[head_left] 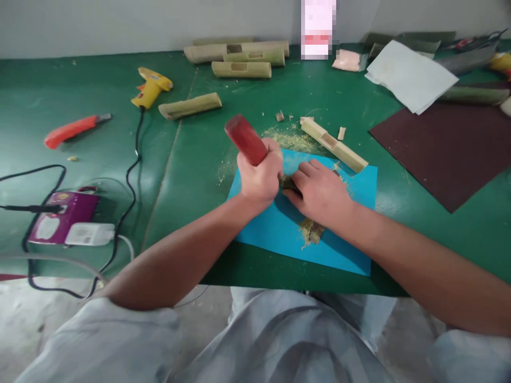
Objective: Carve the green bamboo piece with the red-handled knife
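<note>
My left hand [261, 178] is wrapped round a tool with a thick red handle [245, 139], whose butt end points up and to the left. Its working end is hidden, so I cannot tell its kind. Beside it, my right hand [323, 194] grips a dark bamboo piece [288, 183], pressing it down over a blue sheet [263, 229]. The two hands nearly touch. Below my right hand, a small bamboo offcut [316, 233] lies among shavings. Just beyond the sheet, a pale bamboo tube [347, 149] with a rectangular cutout rests near scattered sawdust [289, 139].
Several bamboo tubes [241, 69] lie along the wall, another tube [190, 106] nearer. At left are a yellow glue gun [151, 88], an orange utility knife [72, 131] and a purple power box [64, 213] with cables. White paper [411, 77] overlaps a brown sheet [451, 154] at right.
</note>
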`<state>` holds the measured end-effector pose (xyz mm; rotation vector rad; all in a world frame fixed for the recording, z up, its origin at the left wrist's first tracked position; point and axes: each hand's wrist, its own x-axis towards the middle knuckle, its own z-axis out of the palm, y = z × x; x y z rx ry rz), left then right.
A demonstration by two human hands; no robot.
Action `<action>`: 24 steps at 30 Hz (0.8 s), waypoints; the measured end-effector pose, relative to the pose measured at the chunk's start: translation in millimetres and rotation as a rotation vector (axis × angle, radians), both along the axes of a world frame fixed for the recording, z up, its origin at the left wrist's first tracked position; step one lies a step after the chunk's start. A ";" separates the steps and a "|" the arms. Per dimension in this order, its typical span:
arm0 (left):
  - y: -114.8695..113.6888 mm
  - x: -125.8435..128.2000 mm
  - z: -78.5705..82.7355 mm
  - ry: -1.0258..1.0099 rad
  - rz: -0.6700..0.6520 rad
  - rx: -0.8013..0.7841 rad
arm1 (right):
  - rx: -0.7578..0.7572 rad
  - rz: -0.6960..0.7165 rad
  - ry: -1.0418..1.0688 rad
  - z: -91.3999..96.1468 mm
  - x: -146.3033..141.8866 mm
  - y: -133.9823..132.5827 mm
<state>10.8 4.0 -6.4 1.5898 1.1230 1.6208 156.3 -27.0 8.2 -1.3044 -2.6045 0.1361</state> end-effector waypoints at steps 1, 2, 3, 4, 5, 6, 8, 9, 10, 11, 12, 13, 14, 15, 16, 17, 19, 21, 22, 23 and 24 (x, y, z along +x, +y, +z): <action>0.1 -1.0 -0.1 0.013 -0.002 -0.028 | 0.001 -0.002 -0.009 0.1 0.2 0.4; 1.0 -2.1 0.6 0.020 -0.005 -0.049 | 0.004 -0.005 -0.017 0.2 0.3 0.8; 2.8 -2.8 2.2 0.018 -0.012 -0.065 | 0.008 -0.007 -0.025 0.5 0.4 1.0; 5.2 -3.2 5.0 0.002 -0.018 -0.078 | 0.013 -0.009 -0.032 0.8 0.5 1.0; 8.1 -3.1 8.9 -0.030 -0.013 -0.087 | 0.020 -0.013 -0.038 1.2 0.7 0.7; 11.0 -2.5 13.7 -0.039 -0.016 -0.109 | 0.027 -0.014 -0.044 1.7 0.8 0.3; 15.2 0.3 24.7 -0.011 -0.049 -0.140 | 0.049 -0.009 -0.049 2.4 1.6 -1.3; 15.9 2.3 29.8 0.033 -0.108 -0.170 | 0.061 -0.004 -0.049 2.6 2.2 -2.3; 15.8 4.3 33.8 0.056 -0.145 -0.190 | 0.073 0.000 -0.045 2.6 2.9 -3.5; 14.9 6.4 36.3 0.058 -0.145 -0.202 | 0.083 0.001 -0.041 2.6 3.7 -4.7; 13.7 8.2 37.0 0.045 -0.124 -0.197 | 0.086 0.005 -0.036 2.4 4.5 -5.9; 12.3 9.5 35.9 0.053 -0.094 -0.175 | 0.088 0.008 -0.027 2.1 5.1 -7.0; 11.1 10.4 33.1 0.068 -0.063 -0.167 | 0.087 0.007 -0.019 1.8 5.5 -7.9; 10.3 10.7 29.2 0.077 -0.035 -0.167 | 0.085 0.004 -0.011 1.4 5.8 -8.6; 9.8 10.6 24.7 0.080 -0.007 -0.168 | 0.082 -0.001 -0.003 1.0 5.9 -8.9; 9.7 10.2 20.3 0.079 0.017 -0.156 | 0.079 -0.007 0.006 0.5 5.8 -9.0; 9.9 9.0 13.3 0.073 0.050 -0.109 | 0.072 -0.021 0.026 -0.6 5.6 -8.4; 10.1 8.1 10.3 0.056 0.061 -0.047 | 0.062 -0.031 0.045 -1.9 5.6 -7.2; 10.0 7.8 10.1 0.043 0.056 -0.020 | 0.057 -0.032 0.054 -2.5 5.6 -6.6; 9.9 7.6 10.4 0.032 0.049 -0.001 | 0.053 -0.031 0.063 -3.0 5.7 -6.1; 9.7 7.6 10.8 0.026 0.043 0.010 | 0.049 -0.031 0.071 -3.5 5.9 -5.7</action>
